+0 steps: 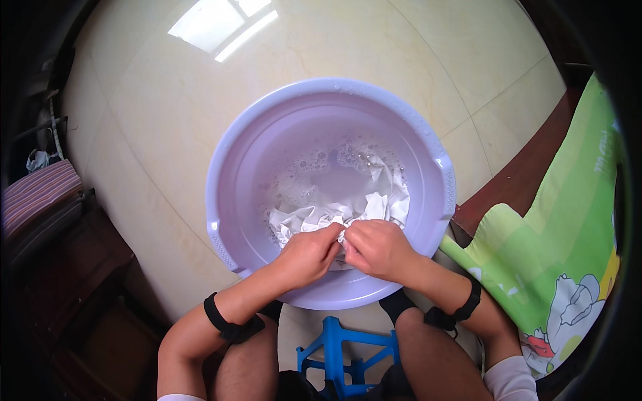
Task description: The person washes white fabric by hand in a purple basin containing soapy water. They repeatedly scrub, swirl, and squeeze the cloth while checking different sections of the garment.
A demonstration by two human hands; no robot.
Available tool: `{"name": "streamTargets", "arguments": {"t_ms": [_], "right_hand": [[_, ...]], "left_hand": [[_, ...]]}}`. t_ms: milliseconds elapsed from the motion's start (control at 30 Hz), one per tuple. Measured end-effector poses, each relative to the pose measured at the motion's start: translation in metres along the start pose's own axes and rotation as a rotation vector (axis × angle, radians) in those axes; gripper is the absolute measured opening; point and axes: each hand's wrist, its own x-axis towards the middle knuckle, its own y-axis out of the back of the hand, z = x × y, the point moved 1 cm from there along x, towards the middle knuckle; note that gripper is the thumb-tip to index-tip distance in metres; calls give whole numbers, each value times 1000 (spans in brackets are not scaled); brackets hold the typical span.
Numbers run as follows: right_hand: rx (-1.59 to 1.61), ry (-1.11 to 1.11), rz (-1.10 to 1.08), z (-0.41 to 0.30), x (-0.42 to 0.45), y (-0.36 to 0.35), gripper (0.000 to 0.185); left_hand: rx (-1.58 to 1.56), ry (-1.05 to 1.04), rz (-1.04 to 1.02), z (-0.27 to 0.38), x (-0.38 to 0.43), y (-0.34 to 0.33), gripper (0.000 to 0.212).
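Note:
A large lavender plastic basin [331, 92] stands on the floor in front of me, between my feet. Cloudy, soapy water [338, 180] with foam fills its bottom. A wet white cloth [306, 218], crumpled into folds, lies along the near side, partly under water. My left hand [313, 250] grips a bunch of this cloth above the near part of the basin. Close beside it, almost touching, my right hand [376, 248] is closed on the same cloth. Only a small twist of fabric shows between the two fists; the fingertips are mostly hidden.
Under me is a blue plastic stool [333, 346]. A green cloth with cartoon prints [546, 265] hangs at the right over dark red furniture [521, 170]. Dark wooden furniture [80, 250] with a striped cushion [42, 193] stands at the left. Glossy beige tiles [150, 125] surround the basin.

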Motion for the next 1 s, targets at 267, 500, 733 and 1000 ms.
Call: {"name": "streamTargets", "arguments": {"t_ms": [267, 500, 733, 1000], "right_hand": [[27, -34, 13, 0, -1, -1, 12], [-59, -34, -44, 12, 2, 4, 9], [57, -285, -9, 35, 3, 15, 11], [-92, -61, -169, 40, -4, 10, 25]], "left_hand": [[5, -18, 34, 1, -1, -1, 11], [-7, -63, -20, -10, -6, 4, 21], [-553, 249, 187, -42, -8, 24, 3], [82, 84, 296, -38, 5, 8, 29]]}}
